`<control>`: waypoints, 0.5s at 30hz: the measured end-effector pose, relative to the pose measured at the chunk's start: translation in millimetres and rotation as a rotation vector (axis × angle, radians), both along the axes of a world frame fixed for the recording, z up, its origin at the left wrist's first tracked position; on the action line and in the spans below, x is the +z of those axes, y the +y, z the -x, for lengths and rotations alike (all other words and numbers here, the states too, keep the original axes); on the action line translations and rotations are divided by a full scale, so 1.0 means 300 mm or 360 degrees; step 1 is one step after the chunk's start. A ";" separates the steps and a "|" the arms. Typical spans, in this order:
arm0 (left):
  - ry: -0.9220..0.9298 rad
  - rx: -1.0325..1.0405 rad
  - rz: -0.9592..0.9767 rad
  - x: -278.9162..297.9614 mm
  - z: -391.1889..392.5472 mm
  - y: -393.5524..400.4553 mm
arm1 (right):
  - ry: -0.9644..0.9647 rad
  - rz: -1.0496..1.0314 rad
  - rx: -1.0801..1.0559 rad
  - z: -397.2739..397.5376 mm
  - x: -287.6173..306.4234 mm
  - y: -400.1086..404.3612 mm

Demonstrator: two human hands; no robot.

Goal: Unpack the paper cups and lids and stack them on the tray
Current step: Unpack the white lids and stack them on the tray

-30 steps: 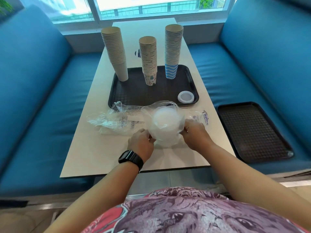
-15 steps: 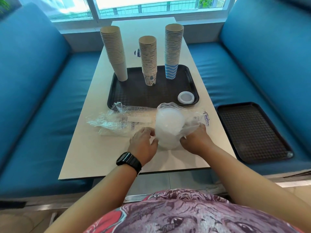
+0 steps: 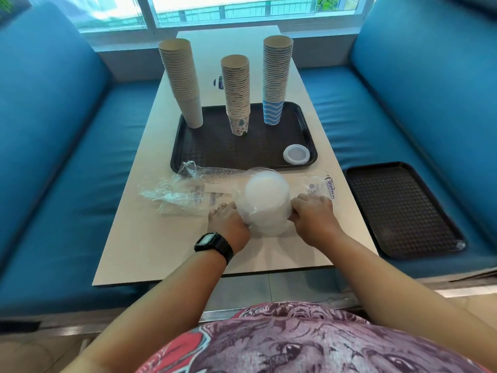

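A stack of white plastic lids [image 3: 265,205] stands on the table inside a clear plastic bag. My left hand [image 3: 228,224] grips the bag at the stack's left side and my right hand [image 3: 313,218] grips it at the right side. Behind them lies the dark tray [image 3: 242,154]. On it stand three tall cup stacks: a plain white one [image 3: 183,84] at the left, a patterned one [image 3: 236,95] in the middle and a blue-striped one [image 3: 275,82] at the right. A single white lid [image 3: 295,154] lies at the tray's near right corner.
Empty clear plastic wrappers [image 3: 185,192] lie crumpled on the table left of the lids, and another printed wrapper [image 3: 321,185] lies to the right. A second dark tray [image 3: 400,208] rests on the blue bench seat at the right. Blue benches flank the table.
Both hands have slid down the sides of the lid stack, pulling the plastic bag lower. The bag's open top, which bulged above the lids, now lies tight around the stack.
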State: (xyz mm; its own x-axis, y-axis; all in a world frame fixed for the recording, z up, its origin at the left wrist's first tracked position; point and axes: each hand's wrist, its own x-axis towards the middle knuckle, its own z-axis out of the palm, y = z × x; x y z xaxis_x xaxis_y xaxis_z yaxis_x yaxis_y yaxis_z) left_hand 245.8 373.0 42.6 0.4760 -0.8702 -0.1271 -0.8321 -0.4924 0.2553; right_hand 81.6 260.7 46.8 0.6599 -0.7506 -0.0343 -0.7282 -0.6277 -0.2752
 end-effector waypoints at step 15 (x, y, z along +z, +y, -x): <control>0.0009 -0.0046 -0.0102 -0.012 -0.011 -0.005 | 0.0757 -0.0175 0.0131 -0.066 0.074 -0.021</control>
State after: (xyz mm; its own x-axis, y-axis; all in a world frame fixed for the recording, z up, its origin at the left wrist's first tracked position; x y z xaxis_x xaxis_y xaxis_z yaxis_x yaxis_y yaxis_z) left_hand 249.1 371.6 39.1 0.4499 -0.8736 -0.1854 -0.8449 -0.4836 0.2287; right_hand 101.3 254.3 69.1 0.6087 -0.6717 -0.4223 -0.7385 -0.6742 0.0080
